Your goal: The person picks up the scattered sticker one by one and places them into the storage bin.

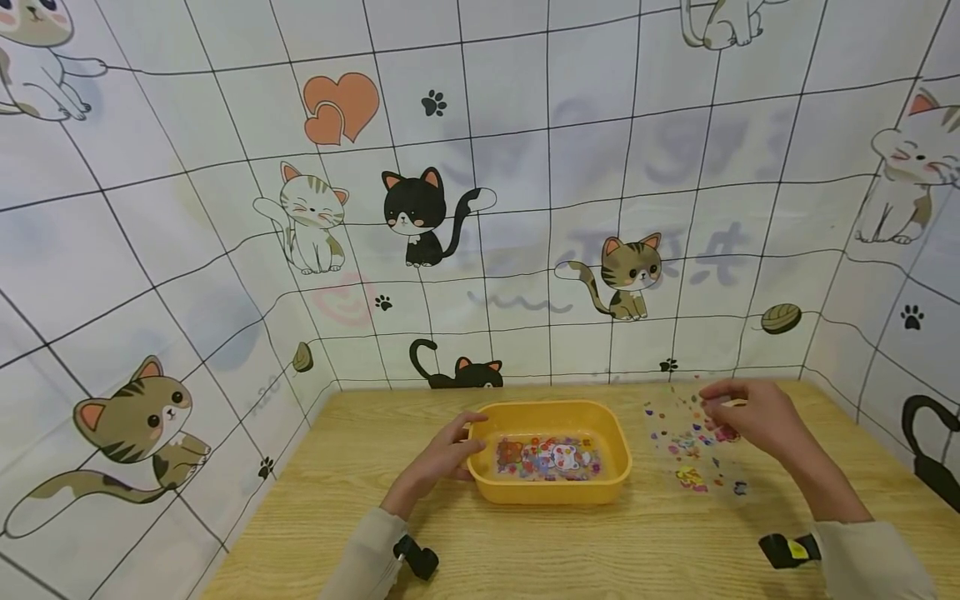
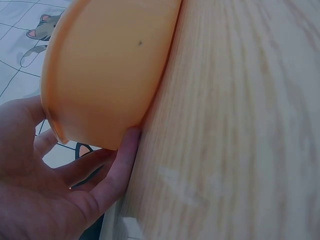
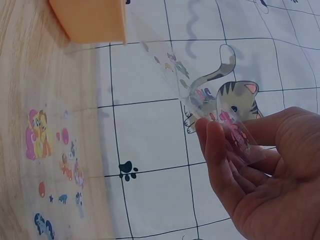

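A yellow plastic basin point(image 1: 551, 493) stands on the table with clear sheets of colourful animal stickers point(image 1: 555, 458) lying inside. My left hand point(image 1: 444, 452) holds its left end; in the left wrist view, fingers point(image 2: 129, 150) reach low on the outer wall while others bend at the rim. To the right of the basin, my right hand point(image 1: 761, 421) pinches a transparent sticker sheet point(image 3: 232, 131) between thumb and fingers, a pink figure showing near the grip. Below that raised sheet, another clear sticker sheet point(image 3: 55, 170) with pony figures lies on the table.
The wood-grain table point(image 1: 555, 554) meets a white cloth wall point(image 1: 517, 208) printed with cats and grid lines behind and at both sides. Black straps with small devices point(image 1: 416, 557) are on both wrists, over light sleeves point(image 1: 367, 554).
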`<state>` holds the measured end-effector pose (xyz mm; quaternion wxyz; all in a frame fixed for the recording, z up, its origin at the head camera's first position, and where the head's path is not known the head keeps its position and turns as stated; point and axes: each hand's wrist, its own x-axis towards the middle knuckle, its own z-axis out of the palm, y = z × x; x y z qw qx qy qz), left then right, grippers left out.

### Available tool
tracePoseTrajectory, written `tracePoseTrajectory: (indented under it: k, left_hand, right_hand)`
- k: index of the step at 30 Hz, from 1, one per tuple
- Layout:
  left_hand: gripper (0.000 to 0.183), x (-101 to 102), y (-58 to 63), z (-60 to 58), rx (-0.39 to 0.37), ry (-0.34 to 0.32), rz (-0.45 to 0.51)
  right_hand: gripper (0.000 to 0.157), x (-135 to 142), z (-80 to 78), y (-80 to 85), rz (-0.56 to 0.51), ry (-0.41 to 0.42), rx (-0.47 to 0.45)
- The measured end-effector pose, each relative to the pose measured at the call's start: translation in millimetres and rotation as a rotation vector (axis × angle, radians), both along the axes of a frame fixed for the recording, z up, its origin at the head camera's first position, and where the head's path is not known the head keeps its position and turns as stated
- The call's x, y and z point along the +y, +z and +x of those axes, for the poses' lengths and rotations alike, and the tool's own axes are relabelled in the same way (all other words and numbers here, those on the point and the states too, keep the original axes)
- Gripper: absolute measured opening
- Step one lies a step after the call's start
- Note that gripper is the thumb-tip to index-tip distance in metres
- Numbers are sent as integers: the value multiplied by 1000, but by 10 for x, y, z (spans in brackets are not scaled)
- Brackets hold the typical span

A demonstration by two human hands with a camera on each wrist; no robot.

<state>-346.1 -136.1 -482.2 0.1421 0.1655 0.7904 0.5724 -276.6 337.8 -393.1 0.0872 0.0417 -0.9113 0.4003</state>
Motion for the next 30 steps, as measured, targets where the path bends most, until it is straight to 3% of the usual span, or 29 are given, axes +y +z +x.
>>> tracePoseTrajectory:
  k: [8,21,30]
  left_hand:
    - [47,-11,-6,2,0,3,-6]
    - [47,-26,2,4,5,7,-4]
    - [48,-14,-4,-2,0,5,-5]
  right_hand:
    - [35,-102,67,75,-8,-2,15]
    - [33,-289,28,141,-7,-13,64]
    - [30,-479,-39,135,-62,50,50]
